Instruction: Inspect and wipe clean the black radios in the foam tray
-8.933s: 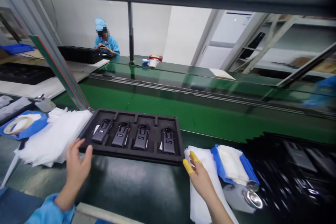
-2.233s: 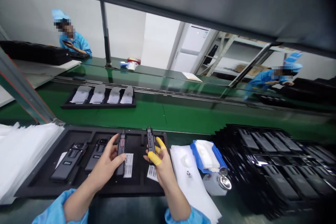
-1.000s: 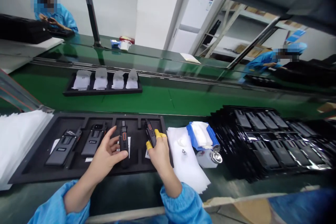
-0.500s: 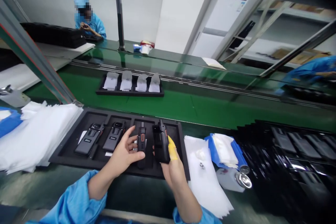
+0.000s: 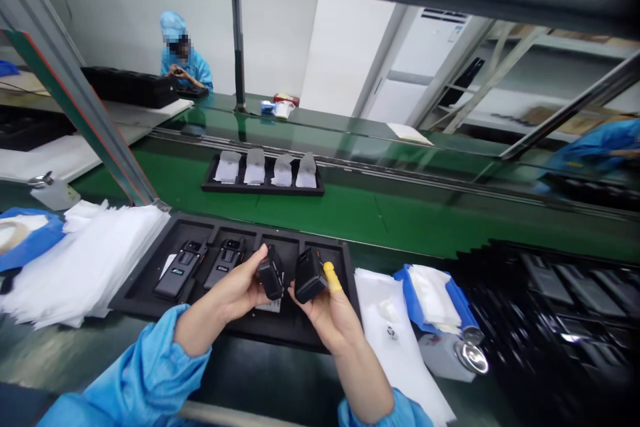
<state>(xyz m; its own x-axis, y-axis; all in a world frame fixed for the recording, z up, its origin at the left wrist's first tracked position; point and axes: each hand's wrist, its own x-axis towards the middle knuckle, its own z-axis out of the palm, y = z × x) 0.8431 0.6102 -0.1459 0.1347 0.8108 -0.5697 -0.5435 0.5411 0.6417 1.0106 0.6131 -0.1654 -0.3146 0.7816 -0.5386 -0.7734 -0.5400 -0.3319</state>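
My left hand (image 5: 239,295) is closed around a black two-way radio (image 5: 271,273), which is tipped with one end toward me. My right hand (image 5: 334,320), with yellow covering on a finger, grips a second black radio (image 5: 311,273) tilted the same way. Both are held above the right half of a black compartmented tray (image 5: 295,335), close together with a small gap between them. In the tray's left compartments lie two more radios, one at the far left (image 5: 181,270) and another beside it (image 5: 226,263). A white slip shows in the compartment under my hands.
White sheets lie in stacks left (image 5: 95,260) and right (image 5: 387,327) of the tray. A blue box of white cloths (image 5: 435,300) and a metal-topped bottle (image 5: 450,355) stand at right, near stacked black trays (image 5: 555,320). Beyond, a tray of white-wrapped items (image 5: 263,188) sits on the green belt. A co-worker (image 5: 187,67) sits behind.
My left hand has taken hold of the radio that stood beside it and tilted it. The right-hand radio has also tipped, its end now facing me. The camera view has shifted slightly.
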